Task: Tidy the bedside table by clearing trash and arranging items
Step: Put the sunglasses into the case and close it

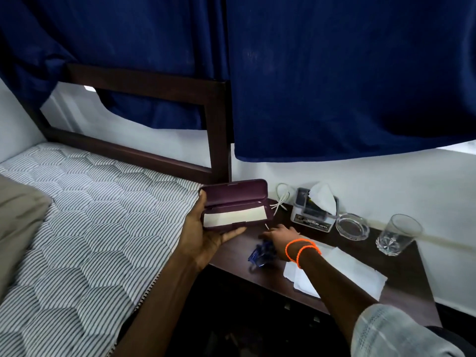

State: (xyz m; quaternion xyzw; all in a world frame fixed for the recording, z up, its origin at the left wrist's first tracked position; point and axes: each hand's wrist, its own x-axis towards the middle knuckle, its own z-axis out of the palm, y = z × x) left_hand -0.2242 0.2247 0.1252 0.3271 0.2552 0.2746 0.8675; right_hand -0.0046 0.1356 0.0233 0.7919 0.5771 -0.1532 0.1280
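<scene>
My left hand [206, 235] holds an open dark purple glasses case [233, 206] with a white cloth lining, just above the left end of the dark wooden bedside table [401, 284]. My right hand [279, 237], with orange bands at the wrist, is down on the table and closed around a blue pair of glasses [258, 255], which is blurred. White paper sheets [345, 276] lie flat on the table under my right forearm.
At the table's back stand a tissue box [313, 211] with a tissue sticking up, a glass ashtray [352, 226], a drinking glass [396, 238] and a white cord [280, 202]. A striped mattress [90, 215] lies left; a blue curtain [334, 86] hangs above.
</scene>
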